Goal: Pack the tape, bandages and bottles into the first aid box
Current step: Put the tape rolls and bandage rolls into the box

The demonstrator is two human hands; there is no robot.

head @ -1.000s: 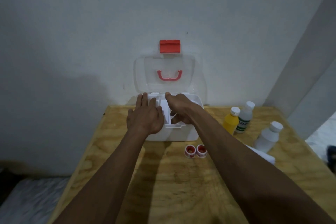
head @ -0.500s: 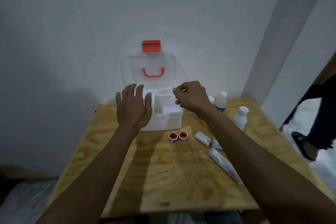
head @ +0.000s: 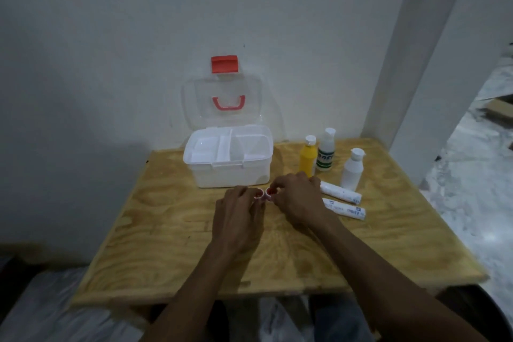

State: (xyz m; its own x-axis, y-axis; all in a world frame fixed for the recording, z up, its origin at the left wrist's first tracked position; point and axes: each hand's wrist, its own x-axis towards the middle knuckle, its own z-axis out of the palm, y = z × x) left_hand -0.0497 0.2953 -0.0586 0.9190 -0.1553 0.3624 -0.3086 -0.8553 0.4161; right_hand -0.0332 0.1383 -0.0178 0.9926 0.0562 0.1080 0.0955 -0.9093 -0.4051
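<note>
The white first aid box [head: 230,175] stands at the back of the wooden table [head: 166,230], its clear lid [head: 222,103] upright against the wall. Two small red-and-white tape rolls, left [head: 258,194] and right [head: 271,192], lie side by side just in front of the box. My left hand [head: 238,214] has its fingers closed on the left roll. My right hand [head: 298,200] grips the right roll. Both rolls rest on the table. Two wrapped bandage rolls [head: 341,193] [head: 345,209] lie right of my right hand.
A yellow bottle [head: 307,160], a green-labelled white bottle [head: 326,153] and a plain white bottle [head: 352,171] stand right of the box. A white pillar [head: 416,64] rises behind the table's right corner. The box's inner tray [head: 205,151] shows compartments.
Both hands have left the box's tray and come down toward me onto the two tape rolls. The view has pulled back and tilted down.
</note>
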